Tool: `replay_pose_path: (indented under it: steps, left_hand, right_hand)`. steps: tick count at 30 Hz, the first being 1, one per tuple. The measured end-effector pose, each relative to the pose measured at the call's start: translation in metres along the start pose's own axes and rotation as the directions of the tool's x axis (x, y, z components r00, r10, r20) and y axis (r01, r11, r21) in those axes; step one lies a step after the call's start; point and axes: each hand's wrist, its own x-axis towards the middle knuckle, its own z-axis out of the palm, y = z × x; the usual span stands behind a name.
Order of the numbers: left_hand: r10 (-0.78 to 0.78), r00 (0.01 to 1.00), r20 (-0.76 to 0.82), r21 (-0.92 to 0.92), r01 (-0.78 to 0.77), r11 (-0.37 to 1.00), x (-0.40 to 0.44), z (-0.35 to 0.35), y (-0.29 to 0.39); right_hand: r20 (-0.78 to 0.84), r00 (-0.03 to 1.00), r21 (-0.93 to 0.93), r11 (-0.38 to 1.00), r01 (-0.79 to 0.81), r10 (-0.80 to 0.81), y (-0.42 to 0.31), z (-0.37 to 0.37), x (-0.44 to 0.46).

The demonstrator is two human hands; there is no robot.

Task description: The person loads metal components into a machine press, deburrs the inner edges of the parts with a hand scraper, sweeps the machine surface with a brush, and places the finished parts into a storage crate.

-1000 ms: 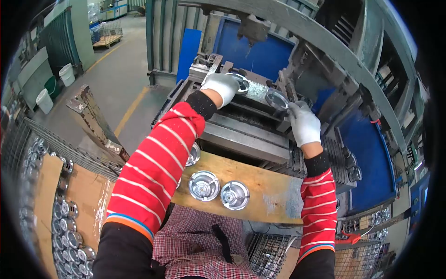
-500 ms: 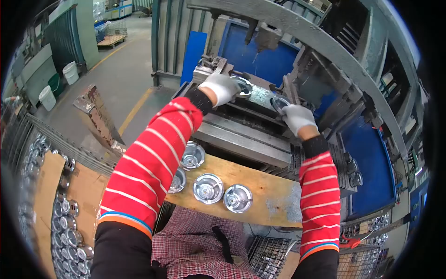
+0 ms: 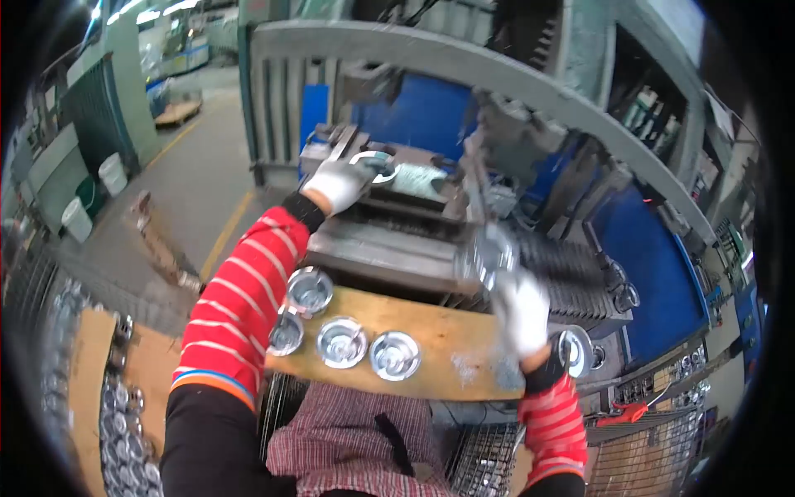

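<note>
My left hand (image 3: 338, 184), in a white glove, is closed on a round metal part (image 3: 378, 166) at the left side of the machine's fixture. Gloved in white too, my right hand (image 3: 522, 313) holds another round metal part (image 3: 487, 255) above the right end of the wooden board; both are blurred by motion. Several round metal parts, one of them a metal cup (image 3: 395, 355), stand on the wooden board (image 3: 447, 331) in front of me. Metal chips lie on the machine bed (image 3: 419, 180) and on the board's right end.
The machine's grey frame (image 3: 397, 45) arches over the work area. At the lower left, a wire bin with cardboard (image 3: 153, 364) holds many metal parts. A rusty post (image 3: 160, 240) stands left of the machine. A red-handled tool (image 3: 625, 413) lies at the lower right.
My right hand has pulled its metal part away from the fixture, down toward the board. My left hand stays at the fixture with its part. The camera view has shifted.
</note>
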Motion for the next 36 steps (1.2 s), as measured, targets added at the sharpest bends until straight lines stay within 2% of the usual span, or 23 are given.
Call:
replay_pose_path:
  steps: [1,3,4,7,11,14,16,17,18,19,20,21,22,23,24,25,27,30,31,32,33,34,36]
  left_hand:
    - [0.072,0.997,-0.033,0.049,-0.070,0.996,0.008,-0.011,-0.009]
    - [0.107,0.974,0.200,0.028,-0.115,0.993,0.023,-0.030,-0.023]
    - [-0.084,0.888,0.452,-0.079,0.133,0.988,0.027,-0.041,-0.017]
    - [-0.098,0.963,0.251,-0.079,0.121,0.989,0.003,-0.040,-0.005]
    - [-0.110,0.985,0.136,-0.040,0.117,0.992,0.003,-0.040,-0.003]
    - [-0.044,0.996,-0.079,0.010,0.045,0.999,-0.012,-0.052,0.009]
    - [-0.073,0.981,-0.181,-0.070,0.061,0.996,-0.035,-0.087,0.045]
    - [-0.093,0.975,-0.201,-0.114,0.071,0.991,-0.050,-0.099,0.068]
    - [-0.111,0.970,-0.216,-0.179,0.072,0.981,-0.062,-0.112,0.099]
    - [-0.145,0.971,-0.192,-0.398,0.058,0.916,-0.071,-0.122,0.134]
    - [-0.190,0.969,-0.161,-0.596,0.058,0.801,-0.081,-0.128,0.173]
    - [-0.271,0.962,-0.038,-0.816,0.126,0.564,-0.093,-0.113,0.211]
    - [-0.318,0.944,0.089,-0.946,0.180,0.270,-0.102,-0.098,0.247]
    - [-0.228,0.873,0.431,-0.902,0.423,-0.084,-0.107,-0.100,0.283]
    - [-0.164,0.779,0.605,-0.773,0.526,-0.353,-0.121,-0.076,0.326]
    - [-0.125,0.710,0.693,-0.645,0.533,-0.548,-0.129,-0.064,0.361]
    - [-0.103,0.633,0.768,-0.502,0.493,-0.711,-0.136,-0.063,0.391]
    - [-0.178,0.572,0.801,-0.529,0.535,-0.659,-0.129,-0.055,0.387]
    - [-0.260,0.588,0.766,-0.624,0.584,-0.519,-0.124,-0.051,0.384]
    - [-0.362,0.695,0.621,-0.781,0.589,-0.209,-0.121,-0.045,0.385]
    - [-0.396,0.915,0.081,-0.861,0.265,0.435,-0.119,-0.039,0.386]
    - [-0.181,0.983,0.029,-0.630,0.159,0.760,-0.113,-0.032,0.385]
    - [-0.073,0.997,-0.002,-0.567,0.059,0.822,-0.109,-0.002,0.395]
  right_hand:
    - [-0.064,0.998,0.100,0.995,0.017,-0.010,0.004,0.002,-0.038]
    - [0.037,0.992,0.251,0.960,-0.126,0.121,-0.013,-0.015,-0.078]
    - [0.099,0.982,0.255,0.950,-0.179,0.158,-0.018,-0.008,-0.096]
    - [0.175,0.962,0.259,0.933,-0.251,0.211,-0.019,0.011,-0.123]
    - [0.212,0.939,0.279,0.905,-0.322,0.270,-0.026,0.018,-0.143]
    - [0.256,0.913,0.252,0.890,-0.379,0.316,-0.024,0.008,-0.160]
    - [0.186,0.876,0.363,0.798,-0.482,0.444,-0.016,0.004,-0.184]
    - [0.214,0.823,0.432,0.705,-0.563,0.526,-0.006,0.004,-0.198]
    - [0.291,0.685,0.646,0.391,-0.656,0.668,0.003,0.013,-0.209]
    - [0.442,0.536,0.769,0.004,-0.639,0.719,0.011,0.010,-0.205]
    - [0.497,0.441,0.835,-0.273,-0.478,0.747,0.010,0.014,-0.200]
    - [0.639,0.346,0.765,-0.519,-0.381,0.687,0.028,0.043,-0.208]
    - [0.689,0.367,0.718,-0.655,-0.234,0.625,0.036,0.064,-0.205]
    - [0.778,0.379,0.578,-0.808,-0.117,0.502,0.047,0.092,-0.207]
    - [0.832,0.412,0.405,-0.914,0.005,0.370,0.057,0.113,-0.211]
    - [0.843,0.337,0.455,-0.890,-0.031,0.419,0.065,0.120,-0.212]
    - [0.847,0.160,0.527,-0.842,-0.118,0.507,0.062,0.115,-0.217]
    - [0.545,0.175,0.804,-0.451,-0.388,0.820,0.049,0.027,-0.194]
    - [0.388,0.325,0.797,-0.137,-0.589,0.863,0.057,0.028,-0.198]
    - [0.243,0.503,0.696,0.212,-0.686,0.829,0.071,0.027,-0.203]
    - [-0.099,0.755,0.251,0.751,-0.611,0.648,0.067,0.031,-0.196]
    - [-0.010,0.837,-0.026,0.837,-0.547,0.547,0.057,0.030,-0.198]
    - [0.202,0.863,-0.204,0.882,-0.425,0.463,0.054,0.043,-0.206]
